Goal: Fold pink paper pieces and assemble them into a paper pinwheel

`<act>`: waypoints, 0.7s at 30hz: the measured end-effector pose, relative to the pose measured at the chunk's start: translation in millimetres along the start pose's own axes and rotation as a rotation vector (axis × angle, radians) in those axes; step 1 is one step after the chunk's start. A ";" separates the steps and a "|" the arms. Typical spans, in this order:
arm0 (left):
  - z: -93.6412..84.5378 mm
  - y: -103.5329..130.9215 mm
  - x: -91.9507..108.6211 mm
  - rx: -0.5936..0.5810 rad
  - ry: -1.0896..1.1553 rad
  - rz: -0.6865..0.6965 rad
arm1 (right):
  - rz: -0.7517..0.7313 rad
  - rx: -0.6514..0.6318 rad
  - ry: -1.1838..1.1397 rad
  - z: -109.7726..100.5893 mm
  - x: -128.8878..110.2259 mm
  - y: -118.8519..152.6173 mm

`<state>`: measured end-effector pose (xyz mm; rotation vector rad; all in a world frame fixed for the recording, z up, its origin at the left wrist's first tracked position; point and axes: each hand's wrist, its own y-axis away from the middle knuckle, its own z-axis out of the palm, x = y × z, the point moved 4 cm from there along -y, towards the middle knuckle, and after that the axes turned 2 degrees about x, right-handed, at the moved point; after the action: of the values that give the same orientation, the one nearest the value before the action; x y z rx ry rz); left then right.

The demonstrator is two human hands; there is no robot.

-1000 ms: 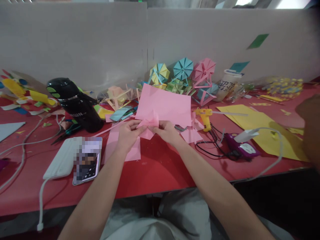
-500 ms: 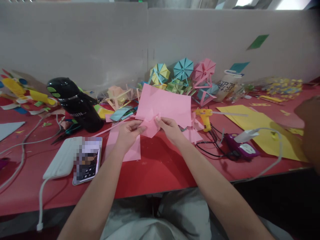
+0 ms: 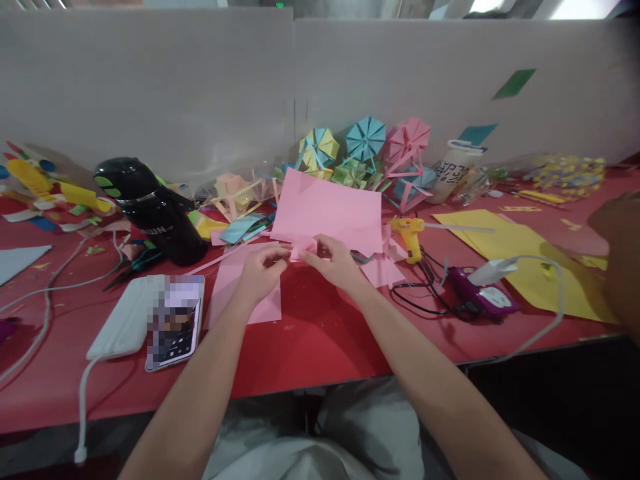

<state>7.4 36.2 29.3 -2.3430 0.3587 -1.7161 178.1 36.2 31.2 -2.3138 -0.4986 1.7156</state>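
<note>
A small piece of folded pink paper (image 3: 303, 248) is held between my two hands above the red table. Thumb and fingers of my left hand (image 3: 265, 267) grip its left side. My right hand (image 3: 334, 260) pinches its right side, and those fingers partly cover it. Just behind lies a large pink sheet (image 3: 330, 210). Another pink sheet (image 3: 265, 303) rests flat beneath my left hand and wrist. Pink paper scraps (image 3: 383, 272) lie to the right of my right hand.
A black bottle (image 3: 160, 220), a phone (image 3: 175, 327) and a white power bank (image 3: 127, 320) stand or lie left. Rightward are a yellow glue gun (image 3: 413, 237), a purple power socket (image 3: 483, 293) and yellow sheets (image 3: 530, 267). Paper umbrellas (image 3: 367, 139) line the back. Someone's hand (image 3: 617, 227) shows far right.
The small pink paper, earlier spread with a corner pointing down, now looks more compact and folded up. My right fingers have curled further over it, and both hands are closer together.
</note>
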 end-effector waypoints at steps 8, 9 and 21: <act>4.9 3.8 5.8 -0.024 0.003 -0.057 | -0.093 -0.099 0.167 9.5 6.5 1.9; 5.5 4.0 4.9 -0.037 0.014 -0.075 | -0.109 -0.112 0.185 10.2 6.2 2.0; -3.9 -1.6 -16.6 0.232 0.452 -0.335 | -0.380 -0.205 0.280 11.7 -0.5 7.9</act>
<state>-1.0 42.9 16.0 -1.9186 -0.1741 -2.3014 167.9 28.4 25.2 -2.3470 -1.0168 1.1944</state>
